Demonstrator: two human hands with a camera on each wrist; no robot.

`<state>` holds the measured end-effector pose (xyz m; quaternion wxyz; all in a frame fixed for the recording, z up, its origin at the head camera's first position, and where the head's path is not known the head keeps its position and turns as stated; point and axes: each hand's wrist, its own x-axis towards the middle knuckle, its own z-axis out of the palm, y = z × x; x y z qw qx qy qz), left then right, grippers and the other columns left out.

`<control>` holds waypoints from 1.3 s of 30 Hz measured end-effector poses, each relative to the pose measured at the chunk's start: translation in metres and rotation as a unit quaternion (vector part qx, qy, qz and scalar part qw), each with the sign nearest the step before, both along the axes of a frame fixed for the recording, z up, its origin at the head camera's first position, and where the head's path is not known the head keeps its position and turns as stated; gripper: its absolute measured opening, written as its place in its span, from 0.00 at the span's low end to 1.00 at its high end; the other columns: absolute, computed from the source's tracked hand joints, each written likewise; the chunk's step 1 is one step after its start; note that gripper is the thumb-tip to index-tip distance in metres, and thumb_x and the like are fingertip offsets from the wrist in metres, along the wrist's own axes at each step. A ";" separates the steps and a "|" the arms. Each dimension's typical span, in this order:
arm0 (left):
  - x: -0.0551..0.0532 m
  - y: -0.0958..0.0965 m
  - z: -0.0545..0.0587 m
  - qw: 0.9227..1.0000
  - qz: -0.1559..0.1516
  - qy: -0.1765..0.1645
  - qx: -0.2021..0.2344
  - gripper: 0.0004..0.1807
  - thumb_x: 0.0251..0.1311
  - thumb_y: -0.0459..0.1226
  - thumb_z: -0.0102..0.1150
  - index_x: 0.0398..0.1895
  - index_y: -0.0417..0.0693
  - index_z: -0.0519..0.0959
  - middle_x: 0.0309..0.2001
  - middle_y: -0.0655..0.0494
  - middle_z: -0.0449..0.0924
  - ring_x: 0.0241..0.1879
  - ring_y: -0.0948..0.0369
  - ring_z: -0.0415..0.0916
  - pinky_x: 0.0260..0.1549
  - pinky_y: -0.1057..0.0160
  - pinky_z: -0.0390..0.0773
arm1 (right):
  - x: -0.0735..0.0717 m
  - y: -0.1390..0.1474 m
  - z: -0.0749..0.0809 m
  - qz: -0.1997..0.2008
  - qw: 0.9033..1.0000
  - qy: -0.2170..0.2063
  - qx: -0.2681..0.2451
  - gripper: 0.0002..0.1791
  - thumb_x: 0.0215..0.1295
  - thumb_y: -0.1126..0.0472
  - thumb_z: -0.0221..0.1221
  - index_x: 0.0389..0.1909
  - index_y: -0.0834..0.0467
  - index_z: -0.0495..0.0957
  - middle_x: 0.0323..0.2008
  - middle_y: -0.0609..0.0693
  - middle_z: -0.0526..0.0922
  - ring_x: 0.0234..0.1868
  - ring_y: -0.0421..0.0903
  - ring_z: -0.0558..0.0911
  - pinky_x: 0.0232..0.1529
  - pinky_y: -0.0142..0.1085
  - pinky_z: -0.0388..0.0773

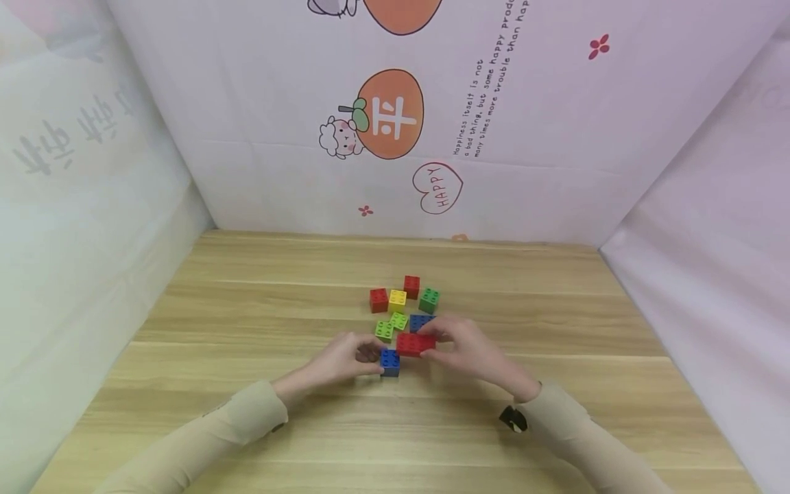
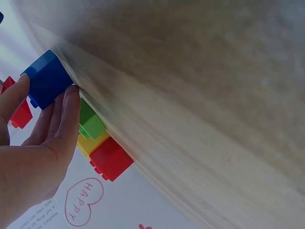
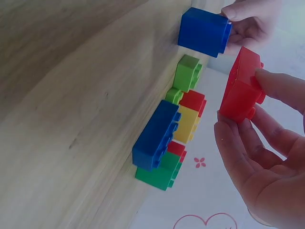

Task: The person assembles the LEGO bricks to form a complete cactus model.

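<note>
Between thumb and fingers, my left hand (image 1: 344,357) pinches a square blue brick (image 1: 389,362) low at the table surface. My right hand (image 1: 464,346) holds a longer red brick (image 1: 415,344) by its sides, raised off the table in the right wrist view, studs facing up. In the head view the red brick sits just behind and to the right of the square blue one. A long dark blue brick (image 3: 156,136) lies on the table just beyond the right hand, partly hidden by its fingers in the head view.
Behind the hands stand two lime green bricks (image 1: 384,331), a yellow brick (image 1: 398,300), a green brick (image 1: 428,300) and two small red bricks (image 1: 378,300). White printed cloth walls (image 1: 278,137) enclose the wooden table (image 1: 247,315) at the back and both sides.
</note>
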<state>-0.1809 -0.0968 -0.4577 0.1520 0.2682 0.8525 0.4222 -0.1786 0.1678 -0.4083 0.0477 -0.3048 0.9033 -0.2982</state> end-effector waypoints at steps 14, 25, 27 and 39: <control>-0.001 0.001 -0.002 1.000 -0.003 0.003 0.003 0.20 0.58 0.37 0.69 0.52 0.40 0.81 0.44 0.48 0.87 0.44 0.57 0.84 0.45 0.65 0.86 | 0.002 -0.012 -0.004 0.020 1.000 -0.004 -0.013 0.15 0.59 0.62 0.68 0.48 0.57 0.82 0.46 0.51 0.86 0.48 0.45 0.85 0.50 0.38 0.86; 0.001 0.001 -0.001 1.000 -0.005 -0.005 0.012 0.17 0.57 0.36 0.68 0.50 0.42 0.82 0.46 0.49 0.87 0.44 0.59 0.84 0.45 0.68 0.85 | 0.001 -0.018 -0.009 0.034 0.999 -0.009 -0.019 0.16 0.59 0.63 0.69 0.49 0.58 0.82 0.46 0.51 0.87 0.49 0.46 0.85 0.49 0.39 0.87; 0.001 0.001 0.000 1.000 -0.003 -0.011 0.014 0.17 0.58 0.36 0.68 0.50 0.43 0.82 0.46 0.49 0.87 0.44 0.60 0.84 0.46 0.66 0.85 | 0.000 -0.018 -0.010 0.034 0.999 -0.006 -0.016 0.16 0.59 0.63 0.69 0.49 0.58 0.82 0.46 0.51 0.87 0.48 0.46 0.85 0.49 0.39 0.87; 0.001 0.001 0.000 1.000 0.004 -0.020 0.015 0.17 0.58 0.37 0.68 0.51 0.44 0.82 0.47 0.50 0.87 0.45 0.60 0.83 0.47 0.63 0.85 | 0.000 -0.021 -0.011 0.044 0.999 0.023 0.014 0.17 0.60 0.60 0.68 0.51 0.56 0.83 0.45 0.48 0.87 0.47 0.42 0.82 0.46 0.34 0.84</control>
